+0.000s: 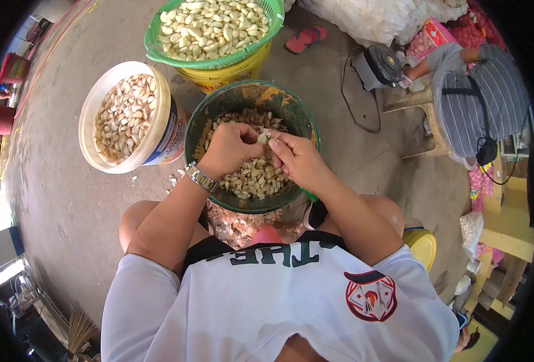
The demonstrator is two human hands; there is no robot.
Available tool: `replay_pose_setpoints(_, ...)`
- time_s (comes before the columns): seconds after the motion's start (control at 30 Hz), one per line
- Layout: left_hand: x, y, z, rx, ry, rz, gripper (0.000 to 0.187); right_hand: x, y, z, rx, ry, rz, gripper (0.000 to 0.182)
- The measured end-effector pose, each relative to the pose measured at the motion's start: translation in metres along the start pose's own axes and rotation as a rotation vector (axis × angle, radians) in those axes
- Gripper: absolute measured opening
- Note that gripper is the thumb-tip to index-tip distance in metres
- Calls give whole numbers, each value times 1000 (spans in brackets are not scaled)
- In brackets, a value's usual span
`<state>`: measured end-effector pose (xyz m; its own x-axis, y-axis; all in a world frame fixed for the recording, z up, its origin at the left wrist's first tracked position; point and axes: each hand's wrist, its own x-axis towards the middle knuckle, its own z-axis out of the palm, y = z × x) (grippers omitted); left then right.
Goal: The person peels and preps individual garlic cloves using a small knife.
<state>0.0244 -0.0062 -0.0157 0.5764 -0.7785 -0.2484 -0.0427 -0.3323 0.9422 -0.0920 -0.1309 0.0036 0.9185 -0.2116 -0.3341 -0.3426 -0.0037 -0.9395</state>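
Note:
Over a dark green tub (192, 136), both my hands meet around a garlic clove (262, 139). My left hand (233, 148), with a metal watch at its wrist, pinches the clove between thumb and fingers. My right hand (297, 158) is closed against the clove's other side. From under its palm pokes the green handle (310, 195) of what looks like a small knife; the blade is mostly hidden. Unpeeled and partly peeled garlic cloves (252, 180) lie in the tub beneath my hands.
A white bucket (88, 130) of unpeeled cloves stands left. Behind the tub, a green basket (153, 48) of peeled cloves sits on a yellow bucket (230, 77). Garlic skins (239, 224) litter the floor before me. A seated person (484, 99) is at right, near a red slipper (305, 40).

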Motion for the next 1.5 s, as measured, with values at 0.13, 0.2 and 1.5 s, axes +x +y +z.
replay_pose_setpoints(0.13,-5,11,3,20,34,51,20,0,-5,-1,155,29,49,28)
replay_pose_setpoints(0.2,-7,13,4,-121,3,31,21,-2,-12,-5,426,21,221,25)
replay_pose_setpoints(1.5,-161,31,60,-845,258,168,14,-147,-28,81,393,122,-58,31)
